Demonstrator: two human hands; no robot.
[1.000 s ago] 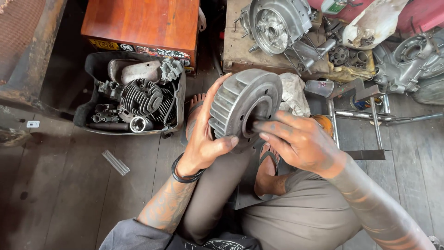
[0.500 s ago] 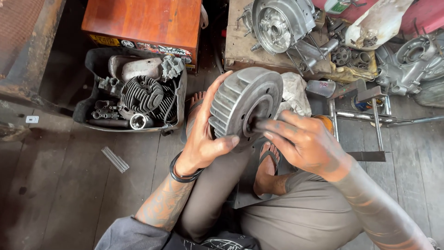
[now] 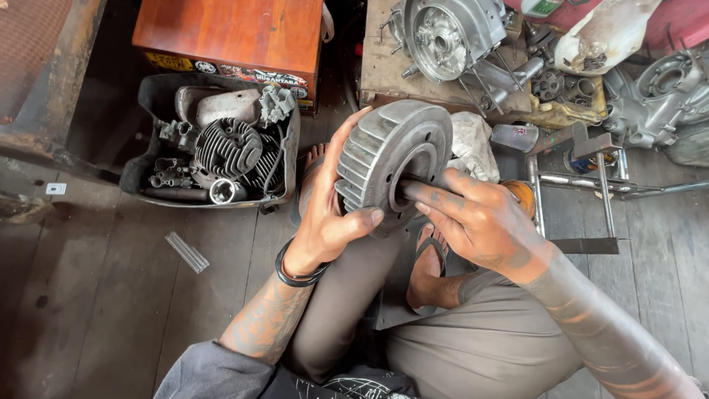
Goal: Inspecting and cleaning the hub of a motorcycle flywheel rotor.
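Over the person's lap, the left hand (image 3: 325, 222) curls around the finned metal flywheel (image 3: 391, 166), cupping its rim, while the right hand (image 3: 473, 222) pokes fingers into its hollow centre. It looks heavy, rigid, greasy; best gripped by the rim. Beyond the flywheel sits a black tub (image 3: 148, 166) of engine parts.

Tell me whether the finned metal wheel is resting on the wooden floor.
No: the finned metal wheel is held up above the lap, the left hand gripping its rim and the right hand reaching into its centre.

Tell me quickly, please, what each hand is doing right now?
Left hand: closed around the rim of the finned metal wheel, holding it up.
Right hand: open, fingers reaching into the wheel's centre.
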